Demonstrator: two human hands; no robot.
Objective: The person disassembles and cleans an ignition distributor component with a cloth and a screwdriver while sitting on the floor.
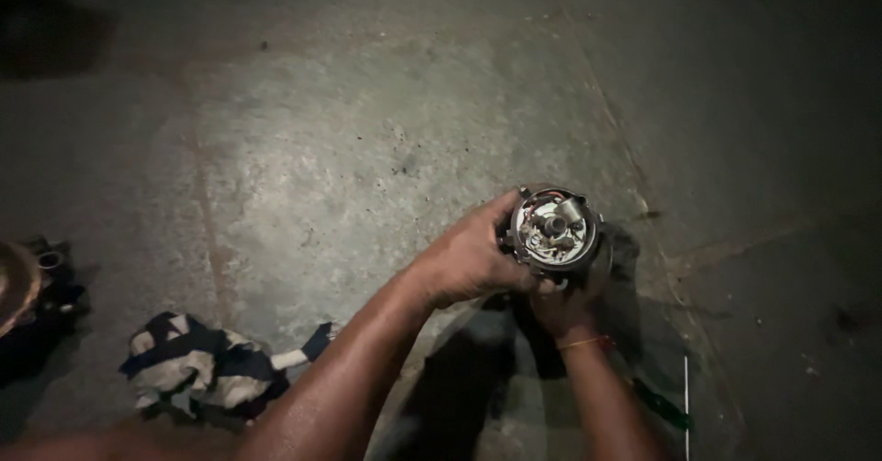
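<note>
We noted a grey concrete floor (349,149), brightly lit at centre and falling to dark toward the edges. Its surface was scuffed, with small dark specks and a faint reddish line running down the left of the lit patch. A crumpled rag (207,374), dark blue and off-white, lay on the floor at lower left. At the far left edge sat a dark metal part (32,286), partly cut off by the frame; we could not identify it. A thin pale rod (686,406) lay at lower right.

hands: 2 (469,261) (560,307) | round metal part (554,229): 1 | crumpled cloth (204,374): 1 | wrist thread (584,342): 1
</note>
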